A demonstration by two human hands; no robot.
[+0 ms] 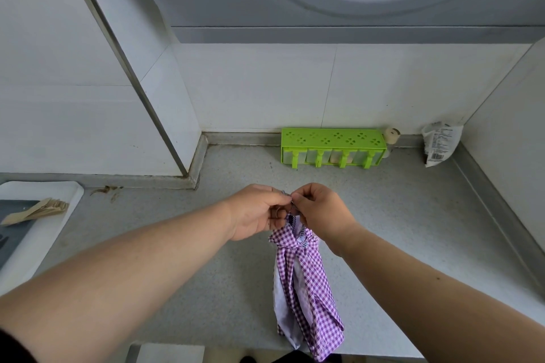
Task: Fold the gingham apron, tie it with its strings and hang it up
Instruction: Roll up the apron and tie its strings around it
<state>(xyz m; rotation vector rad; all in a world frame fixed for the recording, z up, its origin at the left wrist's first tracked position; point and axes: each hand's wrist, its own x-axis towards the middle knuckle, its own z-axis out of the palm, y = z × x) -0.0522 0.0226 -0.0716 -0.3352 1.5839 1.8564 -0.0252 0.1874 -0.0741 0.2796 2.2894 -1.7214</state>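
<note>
Both my hands, left hand (259, 212) and right hand (320, 209), pinch the loop atop the folded, tied gingham apron (303, 283) dangling above the grey worktop (383, 215); I should keep that loop spread for a hook.

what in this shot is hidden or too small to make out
Head view only:
- Top of the purple gingham apron: the left hand and right hand cover it, so what their grip pinches is unclear.
- Apron's lower end: cut off by the bottom edge.
- Contents of the green plastic drawer rack: too small.
- Print on the crumpled white packet: too small.
- Hanging spot: none visible.
</note>
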